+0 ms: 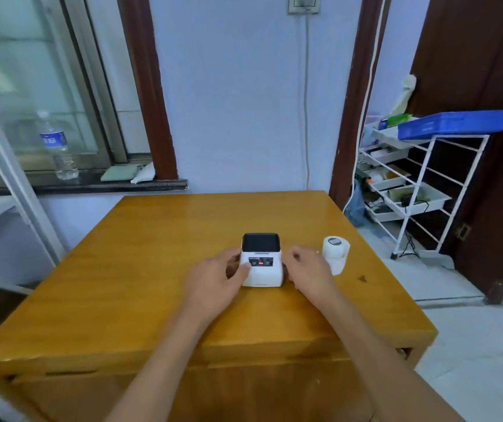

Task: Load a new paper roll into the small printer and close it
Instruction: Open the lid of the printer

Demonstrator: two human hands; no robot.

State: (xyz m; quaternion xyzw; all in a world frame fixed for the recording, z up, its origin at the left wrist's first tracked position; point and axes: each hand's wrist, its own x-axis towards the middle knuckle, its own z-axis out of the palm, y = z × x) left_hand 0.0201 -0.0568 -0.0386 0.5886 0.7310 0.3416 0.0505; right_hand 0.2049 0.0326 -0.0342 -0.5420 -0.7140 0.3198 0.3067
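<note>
A small white printer [264,271] with a dark lid stands in the middle of the wooden table [140,269], its lid down. My left hand [218,277] rests against its left side, thumb on the front panel. Curled at the printer's right side is my right hand [306,266], fingers touching or nearly touching the case. A white paper roll [335,251] stands on end to the right of that hand, with a loose strip trailing toward me.
A water bottle [58,147] stands on the window sill at the back left. A white wire rack [411,190] with trays and a blue basket [454,123] stands on the floor at the right, beside a dark door.
</note>
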